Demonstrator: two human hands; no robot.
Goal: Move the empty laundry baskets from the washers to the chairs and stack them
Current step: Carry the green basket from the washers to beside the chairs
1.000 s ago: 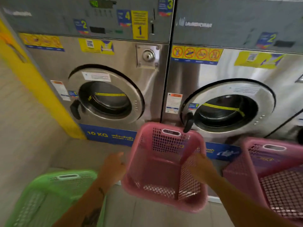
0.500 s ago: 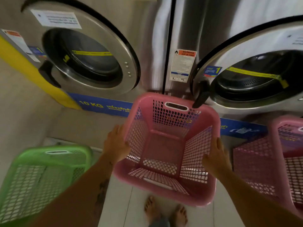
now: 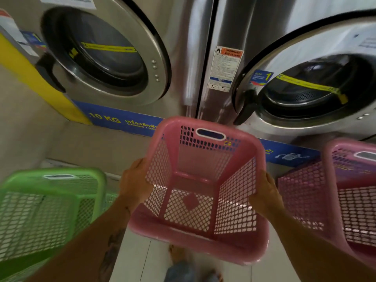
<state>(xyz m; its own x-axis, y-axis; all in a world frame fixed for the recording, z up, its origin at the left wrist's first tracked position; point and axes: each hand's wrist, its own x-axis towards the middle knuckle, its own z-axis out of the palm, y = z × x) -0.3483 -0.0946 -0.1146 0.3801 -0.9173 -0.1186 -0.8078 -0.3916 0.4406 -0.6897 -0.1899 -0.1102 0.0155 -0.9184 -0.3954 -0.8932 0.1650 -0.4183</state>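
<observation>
Pink laundry basket [image 3: 200,159], empty, hangs between both hands in front of the seam where the two washers meet, its open mouth tipped toward the camera. The left hand [image 3: 135,180] grips the left rim and the right hand [image 3: 264,194] grips the right rim. The fingers curl round the plastic, and the hands are set apart by the basket's width. It looks lifted off the floor [image 3: 134,259], since bare feet [image 3: 176,252] show beneath its near edge.

I judge this to be the pick-up step: the pink laundry basket is in hand but not yet carried off, and no chairs are in view. The next move calls for turning away from the machines and carrying it level to the chairs.

Room is tight sideways. A green basket [image 3: 50,210] stands near the left arm, and a second pink basket [image 3: 350,196] is just beside the right hand. The left washer [image 3: 179,58] and right washer [image 3: 254,21] close off the front, so open floor probably lies behind, toward the near edge.
</observation>
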